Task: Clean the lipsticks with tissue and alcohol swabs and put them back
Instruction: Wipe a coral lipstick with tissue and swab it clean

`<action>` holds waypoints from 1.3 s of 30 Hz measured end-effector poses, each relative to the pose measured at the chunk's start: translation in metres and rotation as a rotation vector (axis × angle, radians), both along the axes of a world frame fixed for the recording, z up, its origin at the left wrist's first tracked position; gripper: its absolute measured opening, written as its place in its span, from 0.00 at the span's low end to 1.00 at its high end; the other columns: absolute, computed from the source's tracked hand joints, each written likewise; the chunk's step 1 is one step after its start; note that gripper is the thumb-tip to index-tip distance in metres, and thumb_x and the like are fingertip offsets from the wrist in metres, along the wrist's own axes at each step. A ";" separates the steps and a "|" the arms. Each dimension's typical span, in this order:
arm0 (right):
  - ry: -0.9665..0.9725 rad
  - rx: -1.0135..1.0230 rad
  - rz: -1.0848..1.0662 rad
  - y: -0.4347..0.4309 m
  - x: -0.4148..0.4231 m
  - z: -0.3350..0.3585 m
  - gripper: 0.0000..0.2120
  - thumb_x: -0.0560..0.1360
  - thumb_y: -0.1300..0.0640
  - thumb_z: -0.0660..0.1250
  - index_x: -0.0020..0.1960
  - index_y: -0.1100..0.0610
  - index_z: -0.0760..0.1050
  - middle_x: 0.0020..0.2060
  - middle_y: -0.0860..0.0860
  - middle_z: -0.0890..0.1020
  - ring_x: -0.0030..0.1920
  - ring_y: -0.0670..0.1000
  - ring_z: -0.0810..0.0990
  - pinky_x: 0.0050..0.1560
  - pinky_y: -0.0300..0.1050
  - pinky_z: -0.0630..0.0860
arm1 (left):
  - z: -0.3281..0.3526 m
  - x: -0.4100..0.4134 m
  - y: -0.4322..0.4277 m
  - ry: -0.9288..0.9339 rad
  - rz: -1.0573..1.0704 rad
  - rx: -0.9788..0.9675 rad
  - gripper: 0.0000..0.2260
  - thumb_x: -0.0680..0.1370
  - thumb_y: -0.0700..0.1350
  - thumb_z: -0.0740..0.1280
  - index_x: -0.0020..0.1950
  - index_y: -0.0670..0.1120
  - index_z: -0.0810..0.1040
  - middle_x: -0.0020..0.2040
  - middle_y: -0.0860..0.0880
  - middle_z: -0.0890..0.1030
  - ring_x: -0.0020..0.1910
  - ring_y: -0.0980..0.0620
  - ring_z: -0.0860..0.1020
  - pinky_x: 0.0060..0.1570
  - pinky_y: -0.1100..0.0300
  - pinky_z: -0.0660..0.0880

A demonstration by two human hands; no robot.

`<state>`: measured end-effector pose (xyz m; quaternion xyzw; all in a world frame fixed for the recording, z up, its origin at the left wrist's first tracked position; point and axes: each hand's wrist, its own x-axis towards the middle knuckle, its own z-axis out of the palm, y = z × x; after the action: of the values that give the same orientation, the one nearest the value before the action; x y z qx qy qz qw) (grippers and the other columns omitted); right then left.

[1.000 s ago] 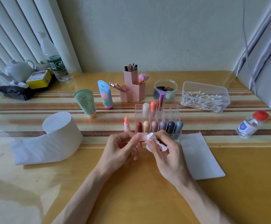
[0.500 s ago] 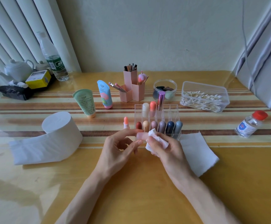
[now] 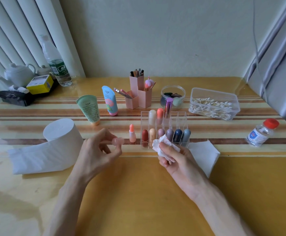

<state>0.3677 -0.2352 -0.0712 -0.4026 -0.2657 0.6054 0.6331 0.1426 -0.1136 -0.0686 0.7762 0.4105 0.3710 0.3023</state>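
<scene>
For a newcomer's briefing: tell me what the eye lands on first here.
First come the two hands in the near middle: the left hand pinches a small pink cap, and the right hand grips a crumpled tissue. Just behind them, an uncapped coral lipstick stands just left of the clear organizer, which holds rows of coloured lipsticks. A big toilet paper roll lies to the left.

Person's arms, seen from head camera. Left hand [image 3: 94,150], right hand [image 3: 178,160]: bare, fingers long and slender, knuckles marked. Left forearm [image 3: 67,198], right forearm [image 3: 212,200]: bare along whole visible length, lean, narrow at wrist. Tendon lines show on back of left hand. Nails too small to judge.
</scene>
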 end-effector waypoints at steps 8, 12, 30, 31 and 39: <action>-0.276 -0.021 -0.060 -0.003 -0.001 -0.001 0.15 0.77 0.50 0.75 0.41 0.61 0.81 0.48 0.54 0.73 0.38 0.49 0.68 0.43 0.45 0.66 | -0.023 0.006 0.017 0.389 0.093 0.228 0.08 0.77 0.55 0.72 0.48 0.54 0.76 0.46 0.57 0.79 0.37 0.52 0.79 0.35 0.54 0.79; -0.740 0.030 -0.055 -0.003 -0.002 -0.004 0.12 0.81 0.49 0.73 0.41 0.52 0.83 0.31 0.45 0.77 0.36 0.45 0.76 0.43 0.42 0.72 | -0.025 0.004 0.015 0.247 0.137 0.172 0.05 0.77 0.54 0.74 0.47 0.55 0.81 0.42 0.60 0.80 0.36 0.59 0.79 0.35 0.62 0.75; -1.066 0.038 -0.379 -0.007 0.003 -0.007 0.25 0.83 0.42 0.67 0.34 0.57 0.77 0.24 0.46 0.72 0.28 0.43 0.69 0.31 0.35 0.65 | -0.033 0.021 0.023 0.276 0.110 0.159 0.21 0.71 0.58 0.78 0.62 0.54 0.83 0.57 0.53 0.77 0.60 0.49 0.76 0.52 0.52 0.79; -1.084 0.033 -0.487 -0.007 0.004 -0.007 0.25 0.82 0.43 0.66 0.33 0.58 0.76 0.24 0.48 0.71 0.27 0.44 0.69 0.29 0.36 0.63 | -0.033 0.024 0.024 0.294 0.103 0.125 0.21 0.70 0.58 0.78 0.62 0.55 0.83 0.57 0.54 0.78 0.60 0.49 0.75 0.55 0.49 0.79; -1.011 -0.165 -0.948 -0.004 0.032 -0.015 0.08 0.79 0.59 0.68 0.41 0.55 0.80 0.31 0.48 0.80 0.33 0.48 0.77 0.35 0.47 0.73 | -0.030 0.037 0.023 0.335 0.113 0.110 0.17 0.71 0.56 0.79 0.58 0.54 0.85 0.55 0.53 0.81 0.56 0.49 0.75 0.55 0.48 0.75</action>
<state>0.3999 -0.2395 -0.0867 -0.7545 -0.2765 0.0201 0.5949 0.1800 -0.0906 -0.0987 0.8180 0.4773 0.2751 0.1655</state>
